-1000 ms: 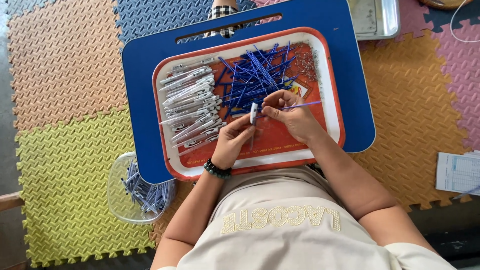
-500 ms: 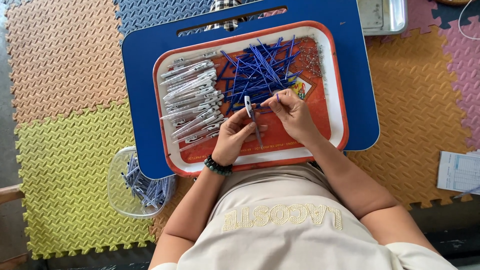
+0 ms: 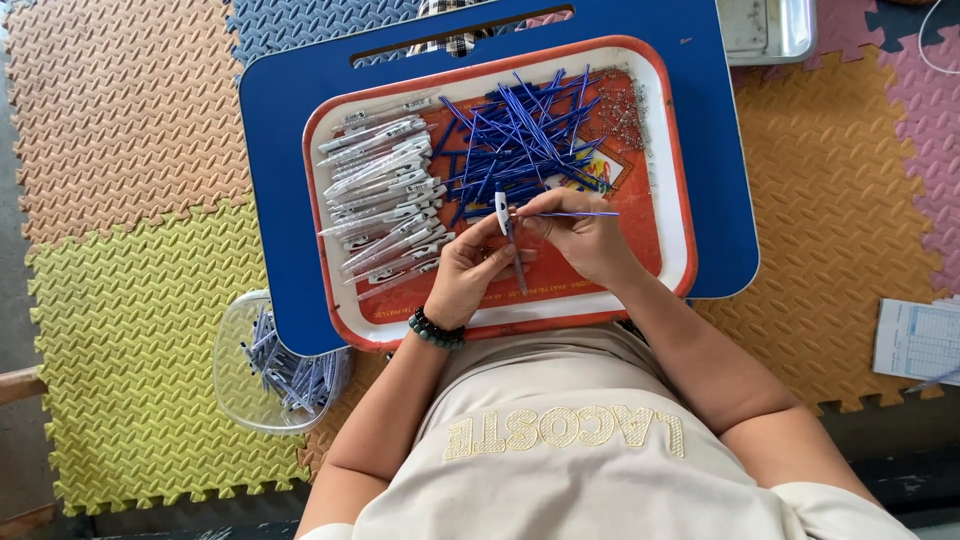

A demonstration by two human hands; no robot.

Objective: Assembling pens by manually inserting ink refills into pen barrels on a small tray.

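An orange tray with a white rim [image 3: 676, 170] lies on a blue lap table [image 3: 280, 150]. On its left side sits a pile of clear pen barrels [image 3: 385, 190]; a heap of blue ink refills [image 3: 520, 140] fills its upper middle. My left hand [image 3: 468, 270] holds a clear pen barrel with a white clip [image 3: 505, 228] upright over the tray. My right hand [image 3: 580, 235] pinches a thin blue refill [image 3: 585, 213] that points right, close to the barrel's top. A dark bead bracelet [image 3: 436, 330] circles my left wrist.
A clear plastic bowl [image 3: 235, 370] with several assembled pens stands on the yellow foam mat at lower left. Small metal springs [image 3: 625, 100] lie in the tray's upper right. A metal tray [image 3: 765, 28] sits at the top right; printed paper [image 3: 920, 340] lies at the right edge.
Both hands have shifted slightly toward the tray's middle. The barrel has turned from tilted to more upright, and the right hand now holds a refill level beside it.
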